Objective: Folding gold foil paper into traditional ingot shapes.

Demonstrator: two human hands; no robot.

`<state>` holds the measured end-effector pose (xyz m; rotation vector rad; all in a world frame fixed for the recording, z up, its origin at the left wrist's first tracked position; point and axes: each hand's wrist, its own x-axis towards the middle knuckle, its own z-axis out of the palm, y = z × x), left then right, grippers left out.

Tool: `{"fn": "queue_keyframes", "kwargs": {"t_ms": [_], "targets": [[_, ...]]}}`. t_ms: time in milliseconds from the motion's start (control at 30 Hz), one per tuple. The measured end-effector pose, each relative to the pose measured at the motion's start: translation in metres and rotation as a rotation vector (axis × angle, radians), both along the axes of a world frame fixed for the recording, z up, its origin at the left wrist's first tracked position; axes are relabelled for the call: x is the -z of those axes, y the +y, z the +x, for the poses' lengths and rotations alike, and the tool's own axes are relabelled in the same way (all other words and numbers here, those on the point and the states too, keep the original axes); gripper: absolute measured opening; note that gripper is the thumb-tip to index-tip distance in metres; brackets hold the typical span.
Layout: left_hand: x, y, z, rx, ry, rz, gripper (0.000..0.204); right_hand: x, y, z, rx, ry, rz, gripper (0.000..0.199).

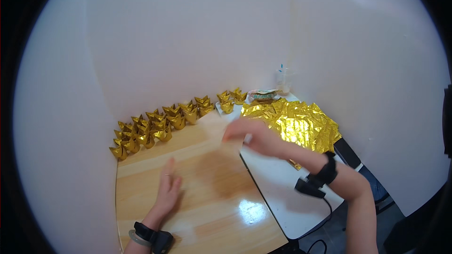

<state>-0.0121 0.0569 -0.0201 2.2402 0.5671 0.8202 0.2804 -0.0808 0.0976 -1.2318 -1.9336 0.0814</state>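
Folded gold ingots [162, 133] stand in close, slanting rows along the far left edge of the wood table [202, 211], their points upward; a smaller group [227, 105] stands past the table's far corner, on the white table [278, 188]. Gold sheets [303, 120] lie heaped, creased and overlapping, on the white table to your right (the nearest of them glare brightly). Your left hand [165, 193] is above the wood table, nearer you than the ingots, open and grasping nothing that shows; a ring [167, 174] sits on one finger. Your right hand [256, 136], bent inward between the ingots and the sheets, is blurred; you cannot tell from this view whether it grips anything, nor what the pale smear beside it is. You wear a black band with a small device on each wrist, left [154, 237] and right [322, 174]; a cable [329, 209] hangs from the right one. Behind the sheets are a packet [263, 95] and a clear cup [284, 83], near the pale wall [197, 33].
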Motion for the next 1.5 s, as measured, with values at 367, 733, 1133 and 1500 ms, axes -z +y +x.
{"fn": "queue_keyframes", "kwargs": {"t_ms": [367,733,1133,1500], "targets": [[-0.027,-0.023,0.012,0.384,0.341,0.264,0.056,0.102,0.02,-0.036,-0.486,-0.127,-0.303,0.03],[-0.029,-0.038,0.018,0.222,0.695,0.324,0.074,0.107,-0.005,-0.066,-0.182,-0.48,-0.409,0.087],[-0.029,-0.035,0.009,0.267,0.726,0.396,0.098,0.102,0.0,-0.032,-0.195,-0.562,-0.434,0.067],[-0.021,-0.057,0.003,0.125,0.742,0.333,0.102,0.088,-0.002,-0.031,-0.302,-0.557,-0.434,0.062]]}}
